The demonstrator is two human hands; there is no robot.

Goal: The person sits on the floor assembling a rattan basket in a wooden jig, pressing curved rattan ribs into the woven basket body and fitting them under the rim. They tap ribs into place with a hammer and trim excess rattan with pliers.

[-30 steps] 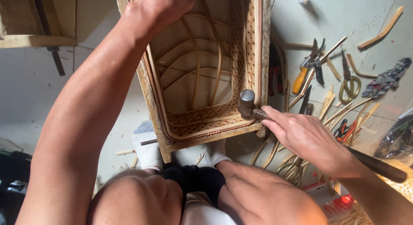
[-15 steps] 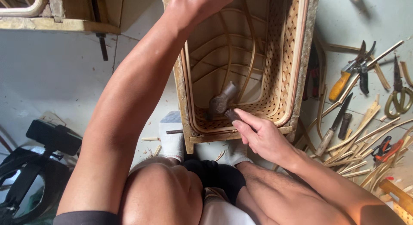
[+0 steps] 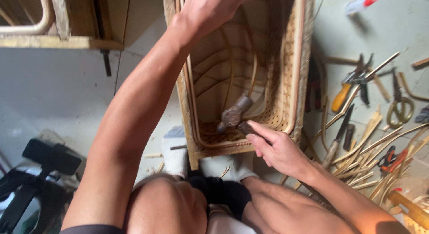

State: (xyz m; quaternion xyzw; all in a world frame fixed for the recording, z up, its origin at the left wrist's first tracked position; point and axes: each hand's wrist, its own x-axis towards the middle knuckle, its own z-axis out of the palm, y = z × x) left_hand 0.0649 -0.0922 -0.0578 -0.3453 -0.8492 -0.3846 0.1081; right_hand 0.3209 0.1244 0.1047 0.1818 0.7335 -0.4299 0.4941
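A woven rattan basket frame (image 3: pixel 292 73) stands on the floor between my knees. My left hand (image 3: pixel 210 8) grips its far rim at the top of the view. Gripped in my right hand (image 3: pixel 277 149) is a hammer, held just below the head; its metal head (image 3: pixel 233 113) is inside the basket, low against the near woven wall. The handle is hidden behind my hand and forearm.
Scattered to the right on the floor are tools: an orange-handled screwdriver (image 3: pixel 342 96), pliers (image 3: pixel 362 77), scissors (image 3: pixel 400 109), a knife (image 3: pixel 337 138) and several rattan strips (image 3: pixel 375 144). A wooden frame (image 3: pixel 67 24) is top left. A black object (image 3: pixel 40 171) lies bottom left.
My right hand has carried the hammer from the basket's near rim down into the inside. The view has shifted, so the basket sits further right.
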